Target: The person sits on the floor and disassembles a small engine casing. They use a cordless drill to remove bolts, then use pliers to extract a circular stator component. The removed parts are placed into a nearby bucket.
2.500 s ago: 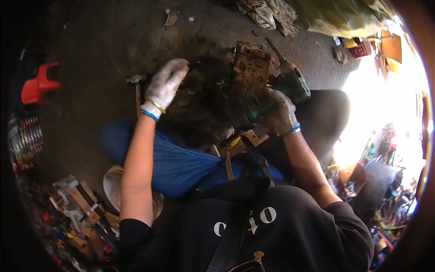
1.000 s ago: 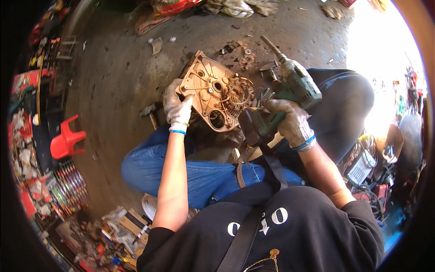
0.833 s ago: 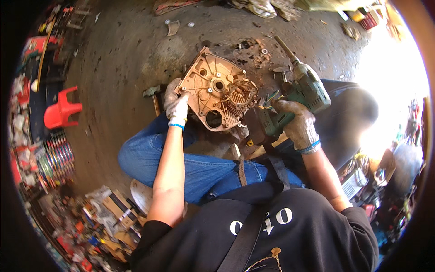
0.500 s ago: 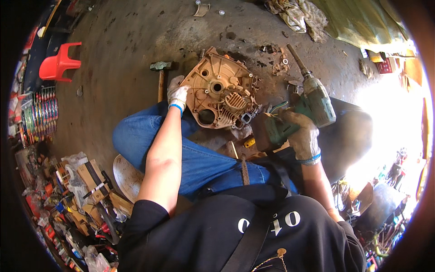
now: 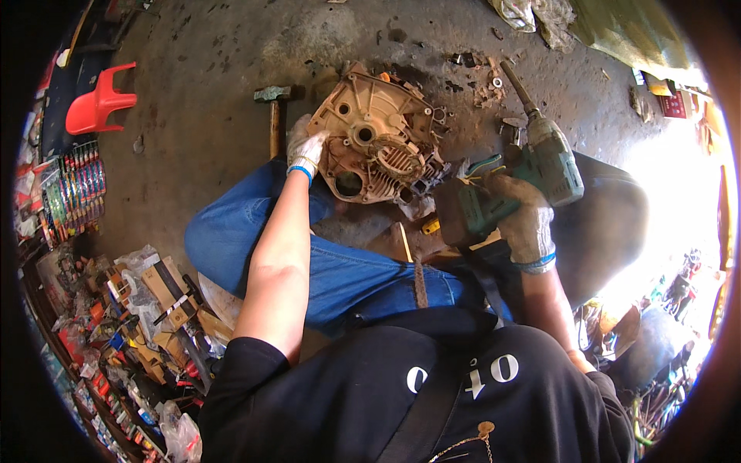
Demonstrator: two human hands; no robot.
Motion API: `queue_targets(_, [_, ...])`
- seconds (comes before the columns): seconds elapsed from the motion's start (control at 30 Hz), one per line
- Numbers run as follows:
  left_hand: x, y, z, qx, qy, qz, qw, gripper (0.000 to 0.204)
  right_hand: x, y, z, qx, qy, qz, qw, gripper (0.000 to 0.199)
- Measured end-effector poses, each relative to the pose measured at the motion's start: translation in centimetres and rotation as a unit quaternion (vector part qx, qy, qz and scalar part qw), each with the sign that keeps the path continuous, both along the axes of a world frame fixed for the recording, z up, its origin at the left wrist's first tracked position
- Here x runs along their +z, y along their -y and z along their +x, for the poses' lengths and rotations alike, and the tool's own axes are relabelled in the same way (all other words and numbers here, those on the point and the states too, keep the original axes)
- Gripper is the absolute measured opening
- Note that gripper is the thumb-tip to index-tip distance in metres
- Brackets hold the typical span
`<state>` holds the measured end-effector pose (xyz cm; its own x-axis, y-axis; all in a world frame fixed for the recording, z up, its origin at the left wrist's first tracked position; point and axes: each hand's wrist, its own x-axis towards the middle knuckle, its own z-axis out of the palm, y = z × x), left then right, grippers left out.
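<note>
Our left hand [image 5: 306, 145] grasps the left rim [image 5: 330, 108] of the engine casing [image 5: 386, 127], just beyond our lap [image 5: 351, 279]; our right hand [image 5: 526, 220] clasps the impact wrench [image 5: 548, 166]. We judge the casing heavy, rigid, perhaps slick: better held by rim than fins [image 5: 400, 159].

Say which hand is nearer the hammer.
Left. The left hand, on the casing, is just right of the hammer; the right hand, gripping the drill, is much farther right.

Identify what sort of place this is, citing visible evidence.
Probably a repair workshop: the left hand holds a metal casing, the right hand a green power tool, and a hammer lies on the stained floor.
</note>
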<state>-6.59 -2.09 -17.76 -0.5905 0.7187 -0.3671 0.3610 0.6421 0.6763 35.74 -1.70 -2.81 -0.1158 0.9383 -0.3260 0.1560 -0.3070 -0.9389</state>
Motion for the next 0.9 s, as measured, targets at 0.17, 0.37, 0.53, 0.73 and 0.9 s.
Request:
queue_targets(0.17, [3.1, 2.9, 3.1, -0.011, 0.056, 0.066, 0.996, 0.071, 1.7, -0.5, -0.2, 0.019, 0.016, -0.024, 0.999, 0.039])
queue_targets(0.37, [4.6, 4.7, 9.2, -0.134, -0.106, 0.011, 0.985, 0.073, 2.6, -0.7, -0.1, -0.110, -0.207, -0.225, 0.946, 0.043])
queue_targets(0.53, [5.9, 2.8, 13.1, -0.267, -0.167, 0.054, 0.948, 0.076, 1.4, 0.1, -0.3, -0.072, -0.086, -0.102, 0.988, 0.023])
queue_targets(0.73, [8.0, -1.1, 14.4, -0.373, -0.053, -0.041, 0.925, 0.052, 0.0, 0.4, 1.2, -0.004, 0.004, -0.005, 1.000, 0.030])
queue_targets(0.9, [9.6, 2.9, 15.1, -0.472, -0.215, -0.050, 0.853, 0.015, 0.8, 0.0, 0.5, -0.061, 0.001, -0.035, 0.998, 0.028])
